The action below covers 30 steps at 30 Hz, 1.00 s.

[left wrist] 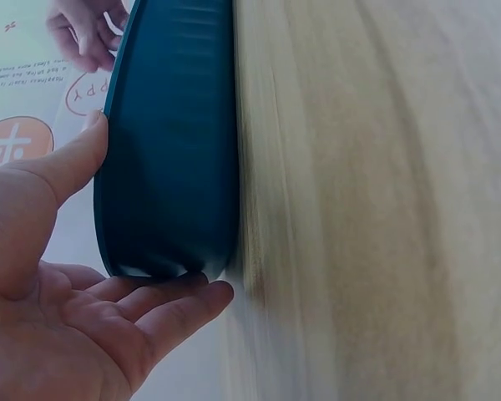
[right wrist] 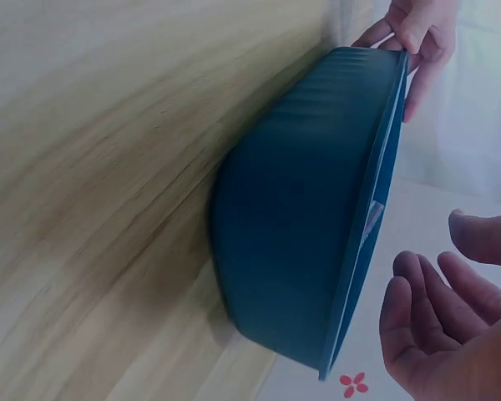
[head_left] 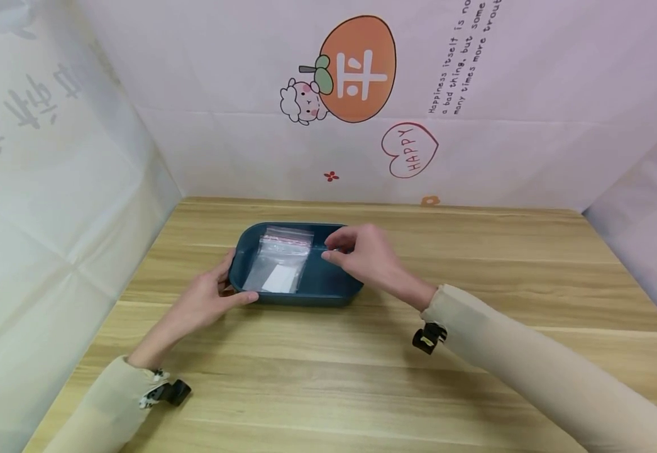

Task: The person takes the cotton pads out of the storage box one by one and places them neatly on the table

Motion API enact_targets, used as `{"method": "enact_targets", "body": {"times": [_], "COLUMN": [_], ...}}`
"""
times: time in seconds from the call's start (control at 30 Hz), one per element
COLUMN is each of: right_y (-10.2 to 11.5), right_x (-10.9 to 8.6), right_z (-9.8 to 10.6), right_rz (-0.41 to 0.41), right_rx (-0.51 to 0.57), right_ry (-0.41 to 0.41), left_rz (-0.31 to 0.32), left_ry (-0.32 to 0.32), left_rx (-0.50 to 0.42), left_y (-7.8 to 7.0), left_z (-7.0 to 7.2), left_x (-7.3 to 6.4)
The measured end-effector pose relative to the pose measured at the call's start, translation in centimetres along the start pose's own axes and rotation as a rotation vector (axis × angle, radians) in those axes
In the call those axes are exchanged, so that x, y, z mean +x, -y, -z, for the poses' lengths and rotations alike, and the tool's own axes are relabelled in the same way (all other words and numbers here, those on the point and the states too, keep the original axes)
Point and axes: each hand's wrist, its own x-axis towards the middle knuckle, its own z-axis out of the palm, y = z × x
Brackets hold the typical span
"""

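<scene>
Blue tray: sitting left of centre on the worktop, carrying clear zip bags in its left half. Left hand: thumb and fingers gripping the tray's left end. Right hand: hovering over the right end, fingers loosely curled, thumb standing apart, apparently holding nothing. Risk, as I am judging it: a bump from the right hand swinging the tray, only one end being held. Obscured: right hand covering the far right corner; bags overlapping, so I am not counting them; white patch among them going unidentified.
</scene>
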Motion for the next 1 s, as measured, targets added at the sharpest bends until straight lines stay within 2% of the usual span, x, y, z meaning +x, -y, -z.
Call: {"method": "enact_targets", "body": {"times": [0.23, 0.47, 0.57, 0.77, 1.0], "right_y": [0.2, 0.8, 0.9, 0.8, 0.6], "right_x": [1.4, 2.8, 3.3, 4.2, 5.2], "right_z": [-0.5, -1.0, -1.5, -2.8, -4.3], "right_rz": [-0.063, -0.223, -0.268, -0.297, -0.277], "right_rx": [0.035, 0.202, 0.221, 0.21, 0.136], "right_ry": [0.077, 0.244, 0.286, 0.276, 0.256], "left_rz": [0.0, -0.007, -0.009, 0.006, 0.012], "left_ry": [0.005, 0.007, 0.009, 0.021, 0.045], "left_rx": [-0.008, -0.025, -0.032, -0.021, -0.029], "left_y": [-0.1, 0.1, 0.2, 0.3, 0.2], "left_z": [-0.2, -0.4, -0.4, -0.1, 0.3], "left_x": [0.1, 0.1, 0.0, 0.2, 0.6]}}
